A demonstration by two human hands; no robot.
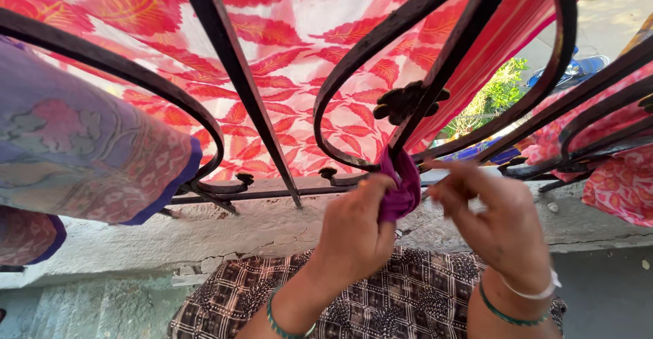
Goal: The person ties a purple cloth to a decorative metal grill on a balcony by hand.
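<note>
OK, I see left hand (354, 233) pinching purple cloth (401, 186) looped on grille (435, 74) bar; right hand (493, 227) fingers half curled beside it, grip unclear. Cloth ends hidden behind hands.

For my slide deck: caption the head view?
Both hands, left hand and right hand, grip a magenta cloth at a black iron railing.

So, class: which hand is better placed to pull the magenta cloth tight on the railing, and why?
Probably the left hand: it already grips the magenta cloth at the black iron railing. The right hand only fingers its edge.
</note>
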